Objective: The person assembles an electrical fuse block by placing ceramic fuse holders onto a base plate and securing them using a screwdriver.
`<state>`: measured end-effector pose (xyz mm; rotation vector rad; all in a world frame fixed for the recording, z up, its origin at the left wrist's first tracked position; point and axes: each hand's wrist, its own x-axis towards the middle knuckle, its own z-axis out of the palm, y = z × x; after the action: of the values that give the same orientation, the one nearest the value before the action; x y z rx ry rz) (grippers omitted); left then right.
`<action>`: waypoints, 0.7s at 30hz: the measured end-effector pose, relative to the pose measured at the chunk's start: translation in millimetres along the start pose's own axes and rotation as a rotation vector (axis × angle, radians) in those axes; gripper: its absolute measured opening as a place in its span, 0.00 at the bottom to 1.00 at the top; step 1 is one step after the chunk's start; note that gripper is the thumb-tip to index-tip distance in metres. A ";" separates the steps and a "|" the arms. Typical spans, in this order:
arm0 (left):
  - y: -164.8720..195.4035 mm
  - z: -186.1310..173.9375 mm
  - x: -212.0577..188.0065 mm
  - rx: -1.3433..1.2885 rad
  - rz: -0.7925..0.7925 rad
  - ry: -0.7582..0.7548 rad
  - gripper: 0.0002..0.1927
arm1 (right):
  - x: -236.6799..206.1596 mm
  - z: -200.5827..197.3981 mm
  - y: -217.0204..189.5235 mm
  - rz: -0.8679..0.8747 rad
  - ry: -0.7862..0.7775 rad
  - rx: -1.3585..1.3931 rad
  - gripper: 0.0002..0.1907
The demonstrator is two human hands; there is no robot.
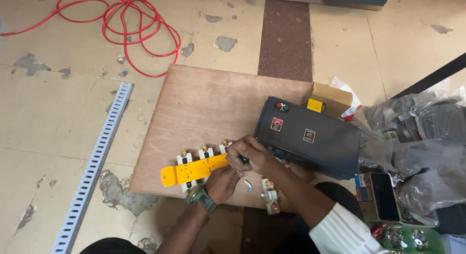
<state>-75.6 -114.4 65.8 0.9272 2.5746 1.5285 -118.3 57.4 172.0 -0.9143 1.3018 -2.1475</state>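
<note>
Two hands meet on our board (204,108). Our left hand (221,183) grips the yellow bar (194,170) beside the black box (310,137). Our right hand (250,154) pinches its end.

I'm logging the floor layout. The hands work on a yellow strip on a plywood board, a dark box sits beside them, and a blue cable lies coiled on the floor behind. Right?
Not quite: the head view shows the cable is red, not blue. The rest stands: both hands, left hand and right hand, work on the yellow strip on the plywood board, with the dark box beside them.
</note>
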 end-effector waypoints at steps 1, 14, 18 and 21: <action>-0.5 1.1 0.7 0.011 -0.014 0.030 0.07 | 2.8 4.0 -1.9 0.008 -0.008 0.019 0.31; -10.8 12.3 7.3 0.359 -0.113 0.373 0.06 | 4.1 67.8 22.6 -0.252 0.680 -0.776 0.20; -0.2 12.2 0.3 0.198 -0.057 0.085 0.10 | -2.4 8.6 13.0 -0.019 0.044 -0.250 0.28; -2.3 13.3 -3.7 0.090 0.022 -0.024 0.09 | -7.8 -8.2 9.2 0.114 -0.115 -0.090 0.25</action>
<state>-69.8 -106.4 55.9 0.9790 2.6452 1.4080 -118.7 63.5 158.7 -0.9608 1.3679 -1.9350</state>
